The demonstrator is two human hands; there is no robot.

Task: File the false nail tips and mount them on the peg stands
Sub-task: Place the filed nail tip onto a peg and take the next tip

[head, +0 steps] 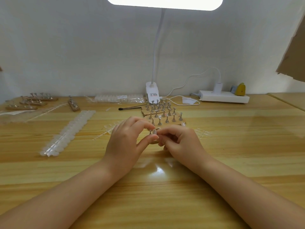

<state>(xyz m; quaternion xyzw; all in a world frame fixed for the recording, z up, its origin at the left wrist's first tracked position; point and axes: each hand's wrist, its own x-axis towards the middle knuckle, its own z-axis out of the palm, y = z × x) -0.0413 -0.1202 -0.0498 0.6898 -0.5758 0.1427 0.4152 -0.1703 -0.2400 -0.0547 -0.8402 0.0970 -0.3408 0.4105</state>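
Note:
My left hand and my right hand meet above the table's middle. Between their fingertips sits a small clear false nail tip against a metal peg of a wooden peg stand, mostly hidden under my fingers. The left thumb and forefinger curl round the stand's end; the right fingers pinch the nail tip. Just behind stand several wooden peg stands with bare metal pegs. Strips of clear nail tips lie to the left, and more nail tips lie to the right.
A clip lamp stands at the back centre, its cable running to a white power strip. A black-tipped tool lies behind my hands. More peg stands and a packet of nail tips are at the back left.

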